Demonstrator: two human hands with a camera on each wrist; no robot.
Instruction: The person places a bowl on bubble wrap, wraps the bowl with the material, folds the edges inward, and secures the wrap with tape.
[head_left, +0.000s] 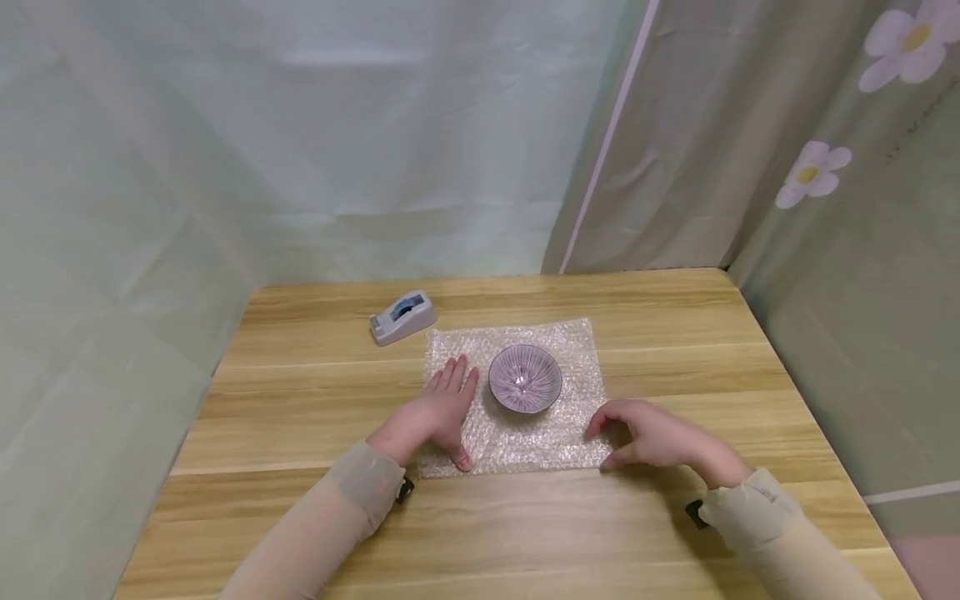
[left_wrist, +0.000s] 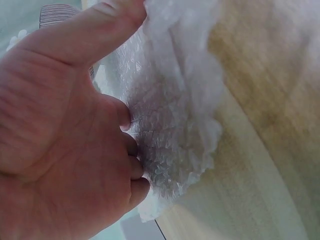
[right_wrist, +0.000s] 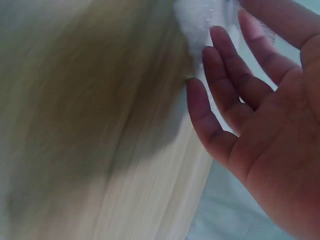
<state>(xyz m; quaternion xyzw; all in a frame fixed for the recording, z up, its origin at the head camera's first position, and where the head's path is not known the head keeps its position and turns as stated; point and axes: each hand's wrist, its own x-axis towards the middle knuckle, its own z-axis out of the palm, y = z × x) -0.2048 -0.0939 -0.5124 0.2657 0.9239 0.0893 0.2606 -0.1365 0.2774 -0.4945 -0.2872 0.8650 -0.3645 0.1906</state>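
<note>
A small purple bowl point(head_left: 525, 379) with radiating streaks and a dark rim stands upright on a sheet of bubble wrap point(head_left: 573, 346) spread over the table. My left hand point(head_left: 442, 412) rests on the left part of the sheet, fingers extended and thumb spread, beside the bowl. At the sheet's right edge, near the front corner, is my right hand point(head_left: 652, 432), its fingers bent loosely and apart from the thumb. The right wrist view shows the fingers point(right_wrist: 225, 95) relaxed near the wrap's edge, gripping nothing. Part of the bowl's striped outside point(left_wrist: 57, 14) shows beyond the left thumb.
A grey tape dispenser point(head_left: 402, 317) with a blue-cored roll sits behind the sheet's back left corner. The wooden table point(head_left: 300, 400) reaches back to a pale curtain point(head_left: 420, 150), and another curtain with flowers point(head_left: 813, 173) hangs along the right side.
</note>
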